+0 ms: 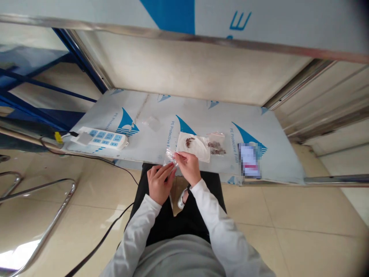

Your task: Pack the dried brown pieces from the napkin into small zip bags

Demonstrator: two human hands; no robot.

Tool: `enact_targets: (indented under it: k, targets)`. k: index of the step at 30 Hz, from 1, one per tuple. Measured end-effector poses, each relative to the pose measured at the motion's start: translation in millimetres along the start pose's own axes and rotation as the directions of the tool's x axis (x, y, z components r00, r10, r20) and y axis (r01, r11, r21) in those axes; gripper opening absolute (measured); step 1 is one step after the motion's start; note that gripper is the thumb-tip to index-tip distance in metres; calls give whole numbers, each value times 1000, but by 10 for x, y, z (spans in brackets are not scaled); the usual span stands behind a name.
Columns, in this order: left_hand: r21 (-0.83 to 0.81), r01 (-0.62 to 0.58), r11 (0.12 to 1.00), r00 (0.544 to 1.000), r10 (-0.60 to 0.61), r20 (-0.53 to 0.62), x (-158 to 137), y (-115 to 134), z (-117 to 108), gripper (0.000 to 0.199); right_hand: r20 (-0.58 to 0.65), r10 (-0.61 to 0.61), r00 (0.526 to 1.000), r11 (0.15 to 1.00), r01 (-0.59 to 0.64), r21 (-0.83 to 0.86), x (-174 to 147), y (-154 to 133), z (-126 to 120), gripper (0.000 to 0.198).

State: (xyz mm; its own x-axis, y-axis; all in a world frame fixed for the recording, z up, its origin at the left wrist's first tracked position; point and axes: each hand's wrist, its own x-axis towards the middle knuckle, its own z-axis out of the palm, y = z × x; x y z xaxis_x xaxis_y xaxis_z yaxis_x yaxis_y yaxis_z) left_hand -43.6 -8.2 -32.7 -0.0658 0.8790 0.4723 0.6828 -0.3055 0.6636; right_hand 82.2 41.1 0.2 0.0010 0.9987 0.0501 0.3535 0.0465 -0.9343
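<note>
Between my two hands, at the front edge of the shelf, is a small clear plastic bag. My left hand pinches it from the left with the fingers pressed together. On its other side, the fingertips of my right hand close on the bag near its upper edge. Just beyond my right hand lies a white paper sheet with a little group of small brown pieces on it. Beside the sheet, a clear zip bag holds more dark brown pieces.
A white power strip with a plug and black cable sits on the left of the film-covered shelf. Another clear bag lies farther back. A phone rests at the right. An upper shelf overhangs; a metal chair frame stands left.
</note>
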Motion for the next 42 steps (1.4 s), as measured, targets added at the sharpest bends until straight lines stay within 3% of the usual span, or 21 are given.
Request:
enact_targets:
  k: [2,5,8,11,14,18,20,23,27,30,34,36,39,42]
  targets:
    - [-227,226,947,974,-223,40,43,119,-36,22,-37,-155,987,977,147,-157,-125,-31,-50,26]
    - [-487,503,714,861,-463,209,152,232,-49,28,40,-292,956,895,288,-341,-336,-84,-166,28]
    - [-569,615,545,782,-515,351,219,293,-30,29,104,-288,952,899,306,-313,-488,-117,-254,37]
    - [-596,664,451,738,-526,423,231,319,-28,29,95,-202,975,969,213,-122,-558,-123,-307,44]
    - [-588,672,451,740,-440,508,227,310,-64,30,26,-29,999,998,28,54,-568,-100,-337,35]
    - [-511,619,596,768,-327,550,228,284,-110,24,74,96,993,988,-104,117,-542,-47,-382,31]
    - [-499,610,616,773,-324,545,229,303,-100,23,136,75,988,992,-88,95,-542,-34,-403,33]
    - [-506,653,564,749,-379,544,224,377,-44,25,60,-2,998,997,7,-79,-574,-51,-406,34]
    - [-486,690,536,723,-481,495,210,449,42,27,-25,-175,984,904,150,-401,-627,-91,-357,26]
    - [-527,710,467,702,-517,489,207,440,65,28,-28,-228,973,868,190,-458,-637,-95,-323,24]
    - [-576,768,278,613,-577,540,224,425,25,28,-76,-139,987,959,116,-257,-631,-108,-319,22]
    - [-575,785,232,588,-572,571,241,434,-9,29,-91,-39,995,993,29,-115,-624,-124,-323,19]
    - [-576,771,271,620,-525,582,276,439,-60,28,-61,107,992,994,-104,44,-602,-132,-331,19]
    - [-561,744,363,667,-451,593,307,402,-119,28,34,163,986,971,-167,169,-567,-116,-368,23]
